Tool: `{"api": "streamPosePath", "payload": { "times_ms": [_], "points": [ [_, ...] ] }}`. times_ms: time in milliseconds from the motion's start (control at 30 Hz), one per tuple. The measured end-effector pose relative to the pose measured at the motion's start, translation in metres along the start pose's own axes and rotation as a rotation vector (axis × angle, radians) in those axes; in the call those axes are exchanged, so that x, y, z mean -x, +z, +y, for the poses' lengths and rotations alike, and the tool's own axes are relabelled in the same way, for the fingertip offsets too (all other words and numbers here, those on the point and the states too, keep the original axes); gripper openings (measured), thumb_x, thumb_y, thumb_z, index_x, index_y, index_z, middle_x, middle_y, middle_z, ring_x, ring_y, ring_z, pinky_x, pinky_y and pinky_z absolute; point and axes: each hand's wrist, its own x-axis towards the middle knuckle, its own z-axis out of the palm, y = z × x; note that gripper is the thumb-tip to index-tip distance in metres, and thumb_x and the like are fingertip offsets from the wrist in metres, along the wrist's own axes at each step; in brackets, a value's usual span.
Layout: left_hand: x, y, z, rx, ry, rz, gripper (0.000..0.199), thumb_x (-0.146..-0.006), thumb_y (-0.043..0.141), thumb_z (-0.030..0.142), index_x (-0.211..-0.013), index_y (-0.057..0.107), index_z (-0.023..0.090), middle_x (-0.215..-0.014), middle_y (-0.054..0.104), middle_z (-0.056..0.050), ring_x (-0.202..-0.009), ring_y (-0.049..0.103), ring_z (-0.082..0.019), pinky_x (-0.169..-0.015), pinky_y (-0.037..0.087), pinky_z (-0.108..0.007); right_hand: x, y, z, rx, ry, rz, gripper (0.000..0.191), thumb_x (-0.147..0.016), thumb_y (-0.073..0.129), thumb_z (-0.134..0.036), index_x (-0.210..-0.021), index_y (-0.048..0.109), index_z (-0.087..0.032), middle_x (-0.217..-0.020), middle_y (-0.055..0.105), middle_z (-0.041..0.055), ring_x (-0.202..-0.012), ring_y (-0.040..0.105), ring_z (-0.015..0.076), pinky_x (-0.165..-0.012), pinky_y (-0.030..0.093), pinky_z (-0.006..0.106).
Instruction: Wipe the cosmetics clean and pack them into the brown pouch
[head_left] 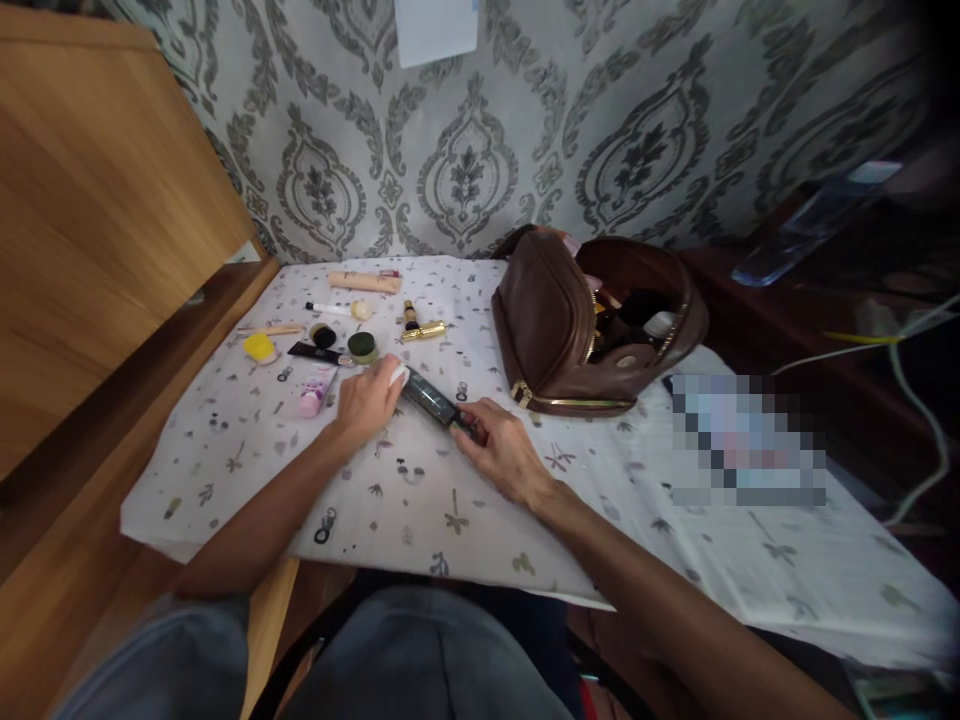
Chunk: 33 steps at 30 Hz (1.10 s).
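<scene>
My right hand grips the near end of a slim, dark, glossy rectangular case, held slantwise over the cloth. At its far end my left hand is closed on a small white tissue-like piece, close against the case; whether they touch I cannot tell. Left of that hand lie a pink-and-white tube, a black tube and a round jar with a dark green lid. Beyond are a gold tube and a small bottle with a dark band.
An unzipped brown bag full of items stands at the back right. A yellow sponge-like item, a small black pot and a peach pouch lie on the patterned cloth. Wooden panel at left; pixelated object at right.
</scene>
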Motion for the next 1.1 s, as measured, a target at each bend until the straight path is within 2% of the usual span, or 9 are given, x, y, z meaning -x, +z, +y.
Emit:
{"api": "streamPosePath", "payload": {
  "times_ms": [100, 233, 433, 500, 567, 733, 833, 1000, 1100],
  "points": [
    [-0.003, 0.002, -0.008, 0.021, -0.040, 0.008, 0.026, -0.100, 0.037, 0.035, -0.111, 0.055, 0.020, -0.095, 0.071, -0.008, -0.082, 0.069, -0.025, -0.067, 0.043, -0.032, 0.000, 0.002, 0.001, 0.017, 0.017, 0.006, 0.027, -0.084, 0.064, -0.029, -0.107, 0.068, -0.017, -0.085, 0.062, 0.0046, -0.068, 0.056, 0.0163, -0.064, 0.047, 0.029],
    [0.001, 0.004, -0.006, 0.042, 0.034, 0.070, 0.026, -0.100, 0.037, 0.033, -0.110, 0.056, 0.019, -0.094, 0.071, -0.008, -0.080, 0.069, -0.023, -0.065, 0.043, -0.030, 0.001, 0.004, 0.002, 0.016, 0.090, 0.021, 0.048, -0.076, 0.071, -0.029, -0.121, 0.063, -0.016, -0.089, 0.064, 0.0045, -0.069, 0.058, 0.0169, -0.065, 0.048, 0.029],
    [0.018, 0.005, 0.018, 0.115, 0.480, 0.116, 0.025, -0.099, 0.038, 0.031, -0.104, 0.060, 0.019, -0.089, 0.071, -0.006, -0.074, 0.069, -0.017, -0.060, 0.045, -0.026, 0.001, 0.004, 0.001, -0.089, 0.144, 0.043, 0.040, -0.078, 0.066, -0.030, -0.117, 0.063, -0.019, -0.077, 0.064, -0.0001, -0.060, 0.054, 0.0131, -0.059, 0.045, 0.025],
    [0.020, 0.006, 0.023, 0.103, 0.546, 0.110, 0.025, -0.099, 0.038, 0.030, -0.103, 0.061, 0.019, -0.086, 0.070, -0.006, -0.072, 0.068, -0.017, -0.059, 0.045, -0.026, 0.001, 0.004, 0.001, -0.130, 0.151, 0.033, 0.038, -0.080, 0.065, -0.033, -0.114, 0.064, -0.017, -0.075, 0.064, 0.0001, -0.056, 0.053, 0.0119, -0.057, 0.044, 0.024],
    [0.018, 0.007, 0.024, 0.096, 0.487, 0.088, 0.026, -0.099, 0.038, 0.030, -0.103, 0.061, 0.019, -0.088, 0.070, -0.006, -0.072, 0.068, -0.017, -0.059, 0.044, -0.026, 0.001, 0.003, 0.001, -0.157, 0.156, 0.029, 0.037, -0.080, 0.064, -0.036, -0.112, 0.065, -0.017, -0.074, 0.063, 0.0002, -0.055, 0.051, 0.0114, -0.055, 0.044, 0.024],
    [-0.001, 0.009, 0.002, 0.097, 0.082, 0.047, 0.026, -0.099, 0.039, 0.031, -0.112, 0.058, 0.019, -0.096, 0.071, -0.008, -0.081, 0.068, -0.022, -0.067, 0.044, -0.029, 0.000, 0.002, 0.003, -0.130, 0.137, 0.027, 0.036, -0.081, 0.063, -0.035, -0.111, 0.067, -0.016, -0.074, 0.064, 0.0004, -0.055, 0.052, 0.0115, -0.056, 0.045, 0.025],
    [-0.009, 0.011, -0.011, 0.092, -0.058, 0.021, 0.026, -0.099, 0.039, 0.033, -0.113, 0.057, 0.020, -0.089, 0.071, -0.008, -0.080, 0.068, -0.025, -0.067, 0.043, -0.031, 0.000, 0.001, 0.001, -0.080, 0.110, 0.011, 0.037, -0.085, 0.058, -0.036, -0.115, 0.066, -0.016, -0.077, 0.065, 0.0023, -0.059, 0.055, 0.0137, -0.059, 0.047, 0.026],
    [-0.008, 0.010, -0.012, 0.147, -0.057, 0.050, 0.023, -0.099, 0.040, 0.032, -0.110, 0.057, 0.020, -0.086, 0.070, -0.007, -0.080, 0.067, -0.024, -0.069, 0.044, -0.031, 0.000, 0.001, -0.002, 0.008, 0.086, 0.021, 0.050, -0.076, 0.070, -0.036, -0.120, 0.065, -0.015, -0.101, 0.066, 0.0099, -0.075, 0.062, 0.0198, -0.070, 0.051, 0.032],
    [0.001, 0.007, -0.002, 0.212, 0.094, 0.124, 0.024, -0.099, 0.039, 0.033, -0.110, 0.056, 0.019, -0.091, 0.070, -0.007, -0.083, 0.068, -0.022, -0.071, 0.047, -0.030, -0.001, 0.001, -0.002, 0.005, 0.104, 0.024, 0.051, -0.073, 0.069, -0.029, -0.122, 0.064, -0.017, -0.097, 0.068, 0.0075, -0.076, 0.062, 0.0202, -0.073, 0.051, 0.032]
  ]
}}
